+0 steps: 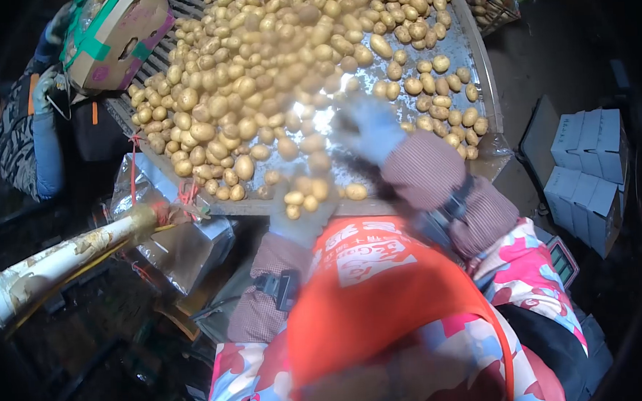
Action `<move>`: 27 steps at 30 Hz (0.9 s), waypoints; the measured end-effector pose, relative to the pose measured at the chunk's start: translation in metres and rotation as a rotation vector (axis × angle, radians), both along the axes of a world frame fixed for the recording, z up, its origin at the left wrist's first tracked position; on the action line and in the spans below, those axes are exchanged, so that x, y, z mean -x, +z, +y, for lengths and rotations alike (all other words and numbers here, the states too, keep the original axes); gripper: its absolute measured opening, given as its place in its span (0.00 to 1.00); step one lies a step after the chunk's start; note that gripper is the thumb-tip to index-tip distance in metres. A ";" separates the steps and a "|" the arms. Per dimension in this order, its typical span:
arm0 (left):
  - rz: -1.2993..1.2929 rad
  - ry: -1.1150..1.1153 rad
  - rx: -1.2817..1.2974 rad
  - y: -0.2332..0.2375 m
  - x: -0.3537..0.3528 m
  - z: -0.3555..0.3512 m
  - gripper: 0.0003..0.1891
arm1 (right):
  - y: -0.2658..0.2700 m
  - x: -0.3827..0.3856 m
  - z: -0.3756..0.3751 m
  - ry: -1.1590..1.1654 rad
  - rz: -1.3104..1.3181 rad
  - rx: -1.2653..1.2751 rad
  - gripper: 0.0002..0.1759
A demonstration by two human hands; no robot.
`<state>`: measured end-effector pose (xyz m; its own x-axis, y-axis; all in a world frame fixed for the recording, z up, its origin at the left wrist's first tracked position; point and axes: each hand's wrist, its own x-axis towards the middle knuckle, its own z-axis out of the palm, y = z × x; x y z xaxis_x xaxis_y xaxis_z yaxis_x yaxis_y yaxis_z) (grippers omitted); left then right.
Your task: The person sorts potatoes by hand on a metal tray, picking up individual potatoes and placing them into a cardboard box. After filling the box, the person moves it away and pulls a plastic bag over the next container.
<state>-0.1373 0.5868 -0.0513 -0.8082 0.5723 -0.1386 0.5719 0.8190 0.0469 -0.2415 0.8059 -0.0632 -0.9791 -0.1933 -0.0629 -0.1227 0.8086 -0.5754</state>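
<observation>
Many yellow potatoes [256, 73] lie heaped on a metal sorting table [374, 83], with looser ones spread along its right side. My left hand [304, 223], in a greyish glove, is cupped at the table's near edge with several small potatoes [310, 194] in it. Over the bare metal to its right, my right hand [372, 129], in a pale blue glove, is smeared by motion. Its fingers are too blurred to show whether anything is in them. A single potato [355, 191] rests by the near edge, between the hands.
At the left, another person's gloved hand [43, 91] is beside a cardboard box [110, 55] with green tape. A worn white pipe [63, 265] juts in at lower left. White cartons [583, 147] are stacked at right. A crate [498, 6] stands behind the table's right corner.
</observation>
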 end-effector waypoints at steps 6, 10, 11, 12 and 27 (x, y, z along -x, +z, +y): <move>-0.386 0.244 -0.441 -0.033 -0.005 -0.005 0.17 | -0.037 0.075 -0.013 -0.072 -0.288 -0.430 0.27; -0.660 0.407 -0.477 -0.030 -0.004 -0.006 0.19 | -0.047 0.074 -0.011 0.049 -0.303 -0.491 0.25; -0.773 0.485 -0.601 -0.027 -0.002 -0.006 0.19 | -0.035 0.073 -0.011 0.089 -0.297 -0.503 0.22; -0.973 0.606 -0.917 -0.024 -0.004 -0.005 0.20 | -0.023 0.069 -0.009 0.113 -0.364 -0.502 0.17; -1.583 1.269 -2.064 0.026 0.006 0.009 0.26 | 0.010 -0.012 -0.016 0.194 -0.260 -0.481 0.20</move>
<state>-0.1437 0.5955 -0.0251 -0.5939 0.4059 -0.6947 -0.6760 -0.7199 0.1573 -0.2300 0.7903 -0.0534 -0.8692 -0.2582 -0.4218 -0.1991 0.9634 -0.1795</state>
